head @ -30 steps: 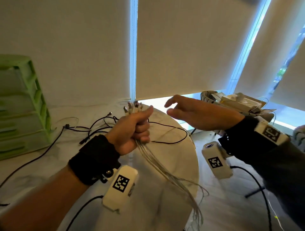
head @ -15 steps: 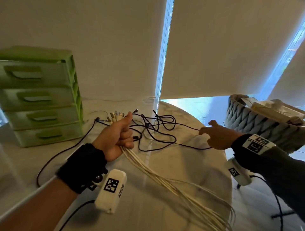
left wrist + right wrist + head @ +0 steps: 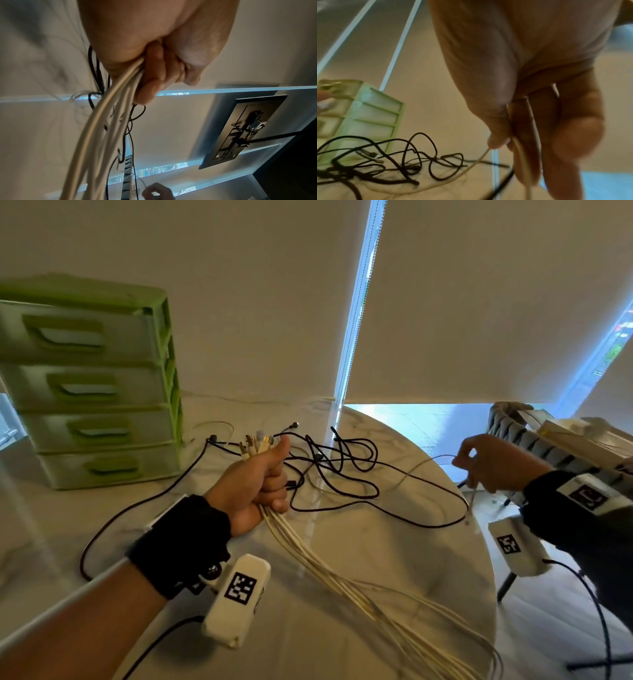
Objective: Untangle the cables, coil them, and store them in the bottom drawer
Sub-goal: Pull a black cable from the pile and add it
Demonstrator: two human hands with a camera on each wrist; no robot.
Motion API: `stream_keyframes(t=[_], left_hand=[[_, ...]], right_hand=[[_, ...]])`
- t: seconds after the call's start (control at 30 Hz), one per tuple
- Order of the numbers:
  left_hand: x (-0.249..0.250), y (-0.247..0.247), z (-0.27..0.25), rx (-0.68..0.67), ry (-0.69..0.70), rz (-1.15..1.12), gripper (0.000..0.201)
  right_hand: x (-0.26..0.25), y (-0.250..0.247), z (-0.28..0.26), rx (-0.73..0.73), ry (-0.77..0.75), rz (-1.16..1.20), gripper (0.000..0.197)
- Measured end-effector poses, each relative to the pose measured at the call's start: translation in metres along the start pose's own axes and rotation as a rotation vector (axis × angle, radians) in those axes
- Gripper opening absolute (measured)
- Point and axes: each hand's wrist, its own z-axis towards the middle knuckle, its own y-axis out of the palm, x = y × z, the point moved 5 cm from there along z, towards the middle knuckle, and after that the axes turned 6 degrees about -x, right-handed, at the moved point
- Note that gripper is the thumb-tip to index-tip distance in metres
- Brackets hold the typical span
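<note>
My left hand (image 3: 255,484) grips a bundle of white cables (image 3: 329,570) in a fist above the round table (image 3: 359,542); their plug ends stick out above the thumb and the strands trail off the table's front right edge. The fist and the same white cables (image 3: 102,128) fill the left wrist view. A tangle of black cables (image 3: 339,470) lies on the table behind the fist. My right hand (image 3: 493,462) pinches one thin white cable (image 3: 471,166) at the table's right edge, beside the black cables (image 3: 393,158). The green drawer unit (image 3: 96,385) stands at the left, all drawers closed.
A grey woven basket (image 3: 534,440) with papers and boxes stands to the right of the table, close behind my right hand. Window blinds hang behind the table. A chair leg (image 3: 507,585) shows on the floor at right.
The view swung left, bringing the drawer unit into sight. My right hand dropped to the table's right edge and took hold of a thin white cable. The left fist kept its bundle.
</note>
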Motion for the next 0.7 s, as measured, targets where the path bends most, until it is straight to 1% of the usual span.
stream_keyframes(t=[0.07,0.13,0.17,0.23,0.3,0.4,0.53,0.57,0.7], left_hand=[[-0.001,0.0,0.0,0.01,0.007,0.01,0.052],[-0.001,0.003,-0.002,0.013,0.018,0.03,0.044],[0.0,0.005,-0.003,0.011,0.029,0.039,0.036],[0.0,0.007,-0.004,0.0,0.053,0.05,0.021],[-0.003,0.008,-0.003,-0.018,0.071,0.045,0.015],[-0.007,0.009,-0.001,-0.033,0.105,-0.005,0.022],[-0.007,0.015,-0.002,-0.058,0.168,-0.076,0.037],[-0.005,0.016,-0.004,-0.059,0.184,-0.093,0.039],[-0.001,0.018,-0.007,-0.043,0.227,-0.144,0.03]], right_hand=[[-0.017,-0.012,-0.004,0.047,-0.058,0.34,0.003],[-0.041,-0.019,-0.015,0.077,-0.095,0.669,0.006],[-0.053,-0.018,-0.02,0.069,-0.11,0.804,0.01],[-0.079,-0.011,-0.031,0.026,-0.125,1.012,0.016],[-0.101,0.002,-0.04,-0.02,-0.123,1.187,0.016],[-0.127,0.024,-0.049,-0.079,-0.105,1.363,0.018],[-0.153,0.045,-0.057,-0.152,-0.091,1.484,0.019],[-0.159,0.05,-0.059,-0.163,-0.082,1.504,0.019],[-0.177,0.07,-0.061,-0.235,-0.05,1.555,0.02]])
